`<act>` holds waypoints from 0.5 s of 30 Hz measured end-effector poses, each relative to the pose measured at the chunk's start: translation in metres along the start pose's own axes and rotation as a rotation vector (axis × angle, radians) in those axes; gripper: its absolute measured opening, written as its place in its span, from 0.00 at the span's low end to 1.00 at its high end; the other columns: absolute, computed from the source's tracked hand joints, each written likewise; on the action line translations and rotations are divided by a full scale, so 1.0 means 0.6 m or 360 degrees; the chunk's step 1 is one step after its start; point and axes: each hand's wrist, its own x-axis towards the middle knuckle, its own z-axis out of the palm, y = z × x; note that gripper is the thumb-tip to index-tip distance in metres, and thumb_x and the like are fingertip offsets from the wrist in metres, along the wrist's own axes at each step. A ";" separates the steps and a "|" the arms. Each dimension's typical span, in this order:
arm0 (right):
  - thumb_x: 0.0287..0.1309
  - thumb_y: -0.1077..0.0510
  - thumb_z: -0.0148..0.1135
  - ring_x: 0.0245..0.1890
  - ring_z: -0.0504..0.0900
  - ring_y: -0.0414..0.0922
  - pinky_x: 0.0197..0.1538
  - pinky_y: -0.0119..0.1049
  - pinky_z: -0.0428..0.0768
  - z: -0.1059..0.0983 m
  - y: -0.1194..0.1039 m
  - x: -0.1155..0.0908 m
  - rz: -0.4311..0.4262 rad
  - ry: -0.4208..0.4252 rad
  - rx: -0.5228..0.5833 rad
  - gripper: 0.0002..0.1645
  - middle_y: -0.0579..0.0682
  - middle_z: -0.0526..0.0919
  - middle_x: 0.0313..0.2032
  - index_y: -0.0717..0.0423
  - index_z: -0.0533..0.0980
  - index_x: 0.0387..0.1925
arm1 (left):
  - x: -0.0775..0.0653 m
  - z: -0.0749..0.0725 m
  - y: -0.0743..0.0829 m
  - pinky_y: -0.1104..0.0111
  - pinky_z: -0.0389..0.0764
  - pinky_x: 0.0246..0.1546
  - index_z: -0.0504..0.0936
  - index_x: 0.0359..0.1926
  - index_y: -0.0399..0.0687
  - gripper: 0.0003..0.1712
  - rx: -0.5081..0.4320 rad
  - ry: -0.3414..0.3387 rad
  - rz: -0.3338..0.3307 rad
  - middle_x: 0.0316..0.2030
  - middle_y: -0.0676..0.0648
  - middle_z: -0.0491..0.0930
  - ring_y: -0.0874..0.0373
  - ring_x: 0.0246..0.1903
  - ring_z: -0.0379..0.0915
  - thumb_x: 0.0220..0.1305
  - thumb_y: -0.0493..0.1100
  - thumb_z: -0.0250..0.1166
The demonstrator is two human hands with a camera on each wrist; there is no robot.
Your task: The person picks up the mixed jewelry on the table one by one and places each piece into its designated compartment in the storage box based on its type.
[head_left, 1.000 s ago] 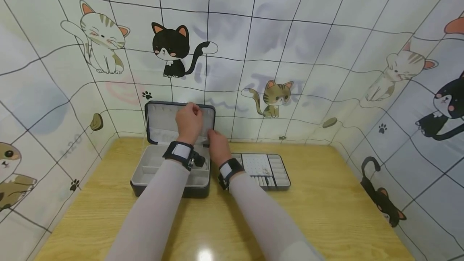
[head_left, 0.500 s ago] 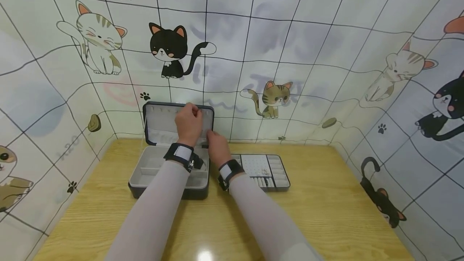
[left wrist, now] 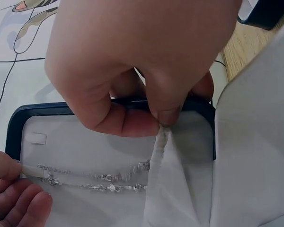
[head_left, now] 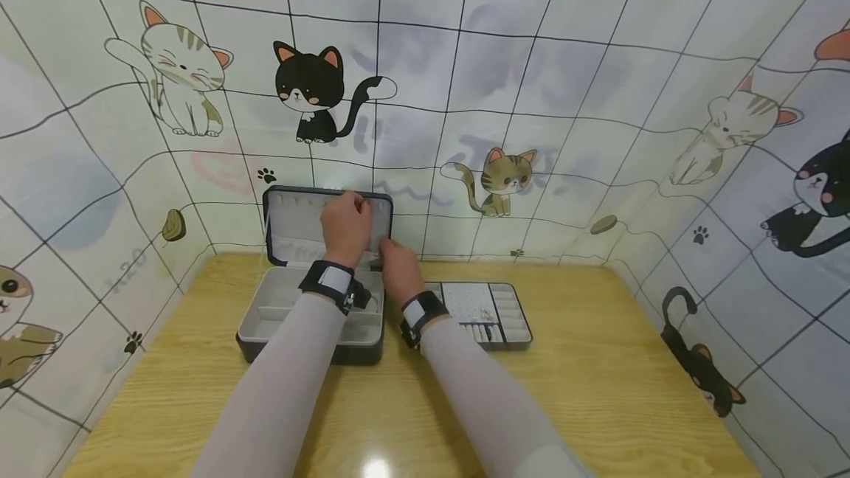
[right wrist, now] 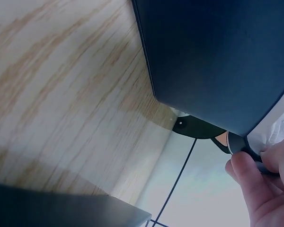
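A dark blue jewellery box (head_left: 358, 354) stands open, its lid (head_left: 292, 220) upright at the back. My left hand (head_left: 347, 227) is at the lid's top; in the left wrist view its fingertips (left wrist: 12, 170) pinch a white hook strap (left wrist: 34, 171). Thin silver necklaces (left wrist: 109, 178) run from that strap to a gathered white pocket (left wrist: 173, 189). At the lid's right edge, my right hand (head_left: 400, 270) pinches the pocket's elastic edge, pulling it into a peak. In the right wrist view its fingers (right wrist: 246, 172) bend around the lid's rim. The necklaces' far ends are hidden behind the pocket.
Right of the box lies a flat divided jewellery tray (head_left: 511, 343) with small earrings on its white panel. Both sit on a wooden table (head_left: 584, 389). A white cloth wall with cat drawings (head_left: 425, 80) rises directly behind the lid.
Both hands keep their places at the lid. The head view shifted slightly over the first half second; otherwise almost nothing differs.
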 end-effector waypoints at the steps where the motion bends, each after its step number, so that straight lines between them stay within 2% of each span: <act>1: 0.72 0.69 0.56 0.32 0.87 0.47 0.35 0.38 0.82 0.001 0.000 0.000 0.0004 -0.0002 0.0000 0.08 0.50 0.87 0.33 0.54 0.78 0.40 | 0.000 0.000 0.000 0.53 0.81 0.37 0.87 0.37 0.38 0.10 0.0017 -0.0002 0.0009 0.32 0.38 0.88 0.42 0.35 0.84 0.74 0.40 0.65; 6: 0.73 0.67 0.56 0.31 0.86 0.45 0.33 0.36 0.81 0.006 0.004 0.001 0.0012 -0.0005 -0.0004 0.08 0.49 0.86 0.32 0.53 0.78 0.40 | -0.001 -0.003 0.003 0.53 0.82 0.37 0.87 0.38 0.37 0.11 0.0053 -0.0017 0.0015 0.33 0.38 0.89 0.41 0.36 0.84 0.75 0.40 0.65; 12: 0.73 0.66 0.57 0.31 0.87 0.45 0.33 0.35 0.82 0.008 0.005 0.001 0.0005 -0.0006 -0.0006 0.07 0.49 0.87 0.32 0.53 0.78 0.40 | 0.000 -0.014 -0.004 0.52 0.82 0.37 0.87 0.39 0.36 0.09 -0.0020 -0.0085 0.0066 0.34 0.37 0.88 0.41 0.35 0.84 0.73 0.38 0.64; 15: 0.73 0.66 0.56 0.30 0.87 0.46 0.32 0.38 0.83 0.012 0.008 0.001 -0.0030 0.0045 -0.0011 0.07 0.50 0.86 0.30 0.54 0.77 0.38 | 0.002 -0.022 -0.010 0.55 0.80 0.36 0.87 0.40 0.37 0.09 -0.0062 -0.0137 0.0081 0.33 0.38 0.88 0.44 0.33 0.83 0.73 0.38 0.64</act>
